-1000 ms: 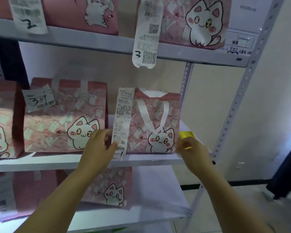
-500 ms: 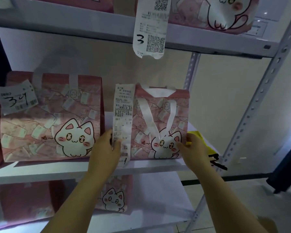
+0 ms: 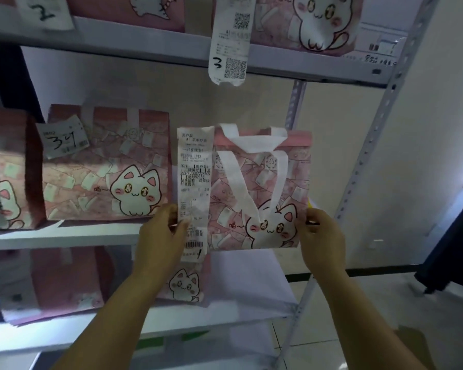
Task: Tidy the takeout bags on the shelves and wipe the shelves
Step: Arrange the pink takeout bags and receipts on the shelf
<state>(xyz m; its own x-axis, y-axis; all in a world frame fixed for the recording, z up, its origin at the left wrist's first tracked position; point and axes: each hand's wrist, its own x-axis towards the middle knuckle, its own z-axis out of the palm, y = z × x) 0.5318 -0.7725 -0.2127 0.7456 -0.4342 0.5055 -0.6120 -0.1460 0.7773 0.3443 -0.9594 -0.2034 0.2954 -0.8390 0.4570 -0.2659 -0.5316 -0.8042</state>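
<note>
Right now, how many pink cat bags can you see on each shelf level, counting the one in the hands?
Top shelf: 2 bags
Middle shelf: 2 bags
Held off the shelf by the left hand and right hand: 1 bag
Bottom shelf: 2 bags
Total: 7

Both forearms and the left hand (image 3: 161, 236) and right hand (image 3: 322, 236) are bare, sleeveless.

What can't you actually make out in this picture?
Head view:
- Held bag: its contents, closed top hides them.
- Receipt: small print blurred.
- Right hand: whatever it pinches, fingers cover most.
- Top-shelf bags: cut off by the upper edge.
- Lower-shelf bags: blurred, dim.
</note>
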